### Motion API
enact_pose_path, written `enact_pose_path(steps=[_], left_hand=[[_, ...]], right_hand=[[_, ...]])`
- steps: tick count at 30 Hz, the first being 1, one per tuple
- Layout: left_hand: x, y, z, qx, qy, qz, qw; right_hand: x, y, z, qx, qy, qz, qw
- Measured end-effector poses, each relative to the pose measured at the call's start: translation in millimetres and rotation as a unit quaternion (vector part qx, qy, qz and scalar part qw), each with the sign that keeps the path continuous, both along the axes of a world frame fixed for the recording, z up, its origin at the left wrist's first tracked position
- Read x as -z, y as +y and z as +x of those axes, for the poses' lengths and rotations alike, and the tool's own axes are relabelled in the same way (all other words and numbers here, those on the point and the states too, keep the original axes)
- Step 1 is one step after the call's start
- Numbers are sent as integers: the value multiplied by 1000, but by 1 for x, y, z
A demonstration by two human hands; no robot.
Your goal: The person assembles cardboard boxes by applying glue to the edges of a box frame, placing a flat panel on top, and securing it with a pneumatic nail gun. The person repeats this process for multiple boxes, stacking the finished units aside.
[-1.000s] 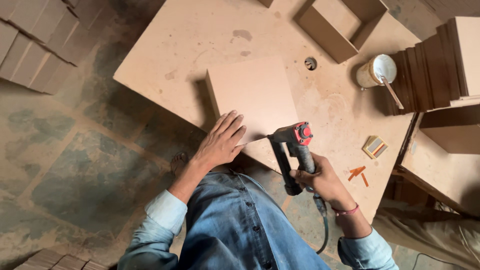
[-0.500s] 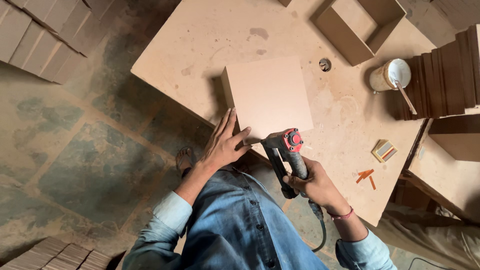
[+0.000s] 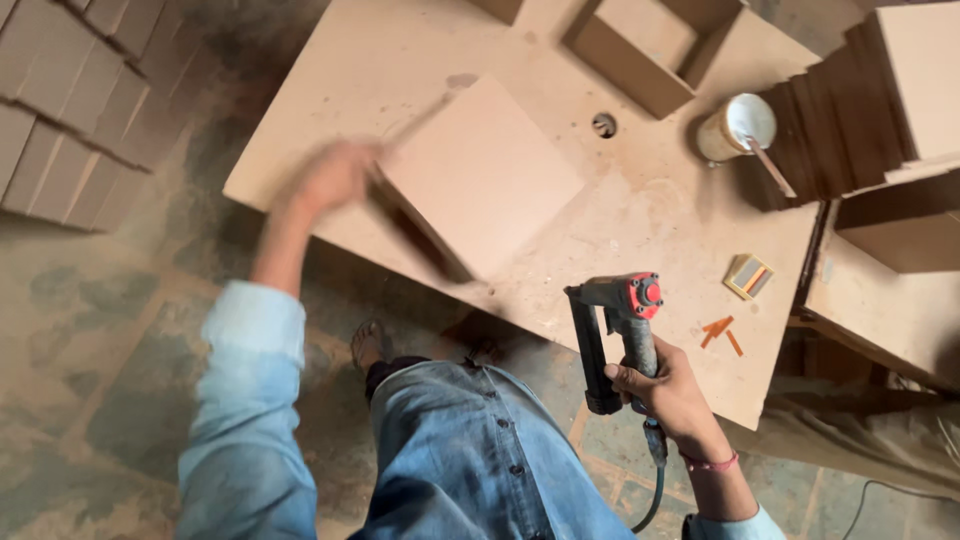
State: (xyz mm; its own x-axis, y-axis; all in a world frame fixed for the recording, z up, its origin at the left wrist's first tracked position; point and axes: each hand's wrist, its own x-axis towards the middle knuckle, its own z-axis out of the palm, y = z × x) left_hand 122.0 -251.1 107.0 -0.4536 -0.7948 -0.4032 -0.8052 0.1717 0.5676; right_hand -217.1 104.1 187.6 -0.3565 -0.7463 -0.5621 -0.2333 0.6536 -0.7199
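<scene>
Box turned between nailings; nail gun lifted clear.

We see the left hand (image 3: 335,178), blurred so its finger state cannot be told, now at the fibreboard box (image 3: 480,175) on the workbench (image 3: 640,230); right hand (image 3: 668,385) fingers clamp the withdrawn nail gun (image 3: 618,335).

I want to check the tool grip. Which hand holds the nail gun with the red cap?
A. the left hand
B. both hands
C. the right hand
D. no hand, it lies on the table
C: the right hand grips the nail gun by its handle, while the blurred left hand is at the square board.
</scene>
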Motion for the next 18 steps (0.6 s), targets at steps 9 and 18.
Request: enact_pose_path(steps=[9, 18], left_hand=[[3, -7, -189, -77, 19, -237, 968], [11, 58, -225, 263, 9, -276, 924]], right_hand=[[15, 59, -40, 162, -44, 15, 986], [14, 53, -96, 129, -34, -9, 991]])
